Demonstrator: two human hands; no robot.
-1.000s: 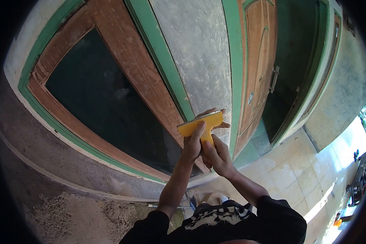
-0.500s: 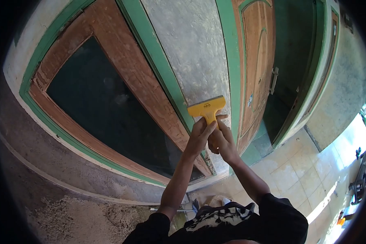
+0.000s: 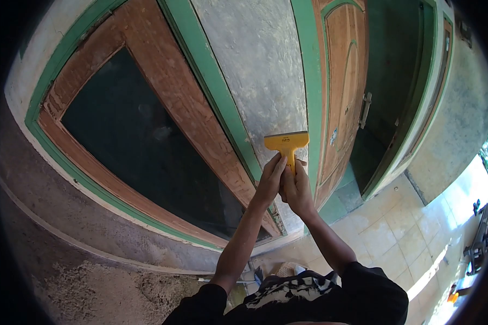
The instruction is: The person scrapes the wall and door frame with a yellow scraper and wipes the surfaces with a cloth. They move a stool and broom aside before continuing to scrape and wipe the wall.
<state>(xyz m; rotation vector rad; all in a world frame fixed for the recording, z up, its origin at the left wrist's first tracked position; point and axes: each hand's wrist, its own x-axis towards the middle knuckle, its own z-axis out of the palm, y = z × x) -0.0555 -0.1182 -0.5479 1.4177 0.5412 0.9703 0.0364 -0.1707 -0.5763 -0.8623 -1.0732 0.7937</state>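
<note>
A yellow scraper [image 3: 286, 142] with a wide, dark-edged head is held in both hands, its head pointing up the grey wall panel [image 3: 249, 59]. My left hand [image 3: 270, 181] closes on the handle from the left. From the right, my right hand [image 3: 297, 187] wraps the same handle, so most of it is hidden by fingers. The blade edge overlaps the mottled surface of the panel, between two green frame strips, the left strip [image 3: 211, 70] and the right strip [image 3: 310, 70].
To the left stands a brown wooden window frame [image 3: 168, 81] around dark glass [image 3: 141, 141]. A carved wooden door [image 3: 344, 70] with a metal handle [image 3: 365, 110] stands ajar on the right. Pale floor tiles [image 3: 385, 233] lie below, with rough ground [image 3: 103, 298] at lower left.
The scraper has shifted a little to the right and turned, so its head now lies nearly level instead of slanting. Both hands have moved with it, still on the handle.
</note>
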